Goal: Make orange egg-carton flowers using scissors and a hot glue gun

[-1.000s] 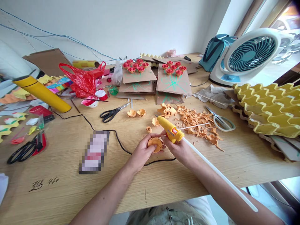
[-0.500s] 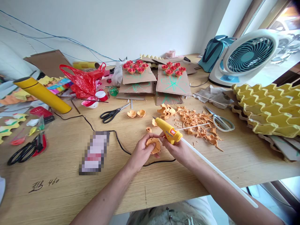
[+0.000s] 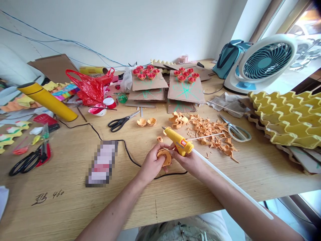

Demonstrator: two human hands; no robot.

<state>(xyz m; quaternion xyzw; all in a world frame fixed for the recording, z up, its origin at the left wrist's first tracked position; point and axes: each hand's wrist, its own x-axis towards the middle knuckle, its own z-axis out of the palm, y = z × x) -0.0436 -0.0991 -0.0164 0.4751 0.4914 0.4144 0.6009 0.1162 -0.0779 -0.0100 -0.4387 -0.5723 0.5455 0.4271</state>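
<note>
My left hand point(image 3: 153, 161) is closed on an orange paper-pulp flower point(image 3: 165, 157), thumb pressed into its petals. In my right hand point(image 3: 187, 160) is a yellow hot glue gun point(image 3: 177, 139), its nozzle pointing up and left, a long white glue stick point(image 3: 233, 184) running out of its back. My right fingertips are close to the flower's edge; whether they touch it I cannot tell. Just beyond the hands lies a small rolled orange bud point(image 3: 159, 139). Two open orange flower cups point(image 3: 146, 122) sit farther back, near black-handled scissors point(image 3: 122, 122).
Orange scraps point(image 3: 210, 129) spread right of the glue gun, beside white-handled scissors point(image 3: 235, 129). Yellow egg trays point(image 3: 286, 117) and a fan point(image 3: 263, 67) stand at right. Red flowers point(image 3: 187, 73) rest on cardboard point(image 3: 185, 90) behind. A black cord point(image 3: 129, 155) crosses by a blurred rectangular item point(image 3: 101, 164).
The flower has turned slightly in my left hand. My right hand has shifted a little left with the glue gun. The whole view has moved slightly.
</note>
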